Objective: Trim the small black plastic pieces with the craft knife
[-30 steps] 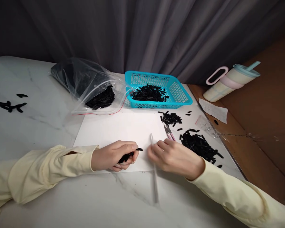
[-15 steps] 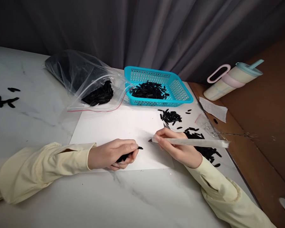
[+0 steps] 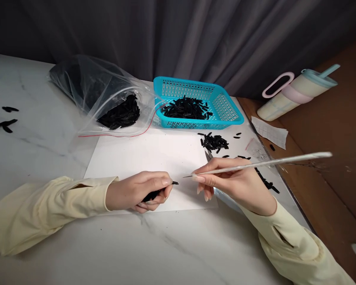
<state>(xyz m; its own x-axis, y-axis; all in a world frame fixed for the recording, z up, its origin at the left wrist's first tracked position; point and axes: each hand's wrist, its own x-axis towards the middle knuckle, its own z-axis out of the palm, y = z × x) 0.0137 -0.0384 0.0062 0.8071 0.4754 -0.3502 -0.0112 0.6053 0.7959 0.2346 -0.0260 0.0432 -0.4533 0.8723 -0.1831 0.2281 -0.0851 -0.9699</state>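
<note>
Marbled tabletop (image 3: 121,245) | left hand (image 3: 142,189) curled around black pieces (image 3: 152,196) | right hand (image 3: 237,186) pinching slim tool (image 3: 284,160) pencil-fashion, tip leftward

R hand (image 3: 243,186) rolled over — pale tool (image 3: 284,160) swung — tip now pts left.

Indoor work corner: table (image 3: 130,253), curtain (image 3: 130,35)

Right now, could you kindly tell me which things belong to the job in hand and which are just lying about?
Likely the job's: slim pale-handled pointed tool, small black elongated pieces, flat white sheet, turquoise plastic basket.
Probably lying about: cream, pink-handled tumbler, creased white paper slip.
</note>
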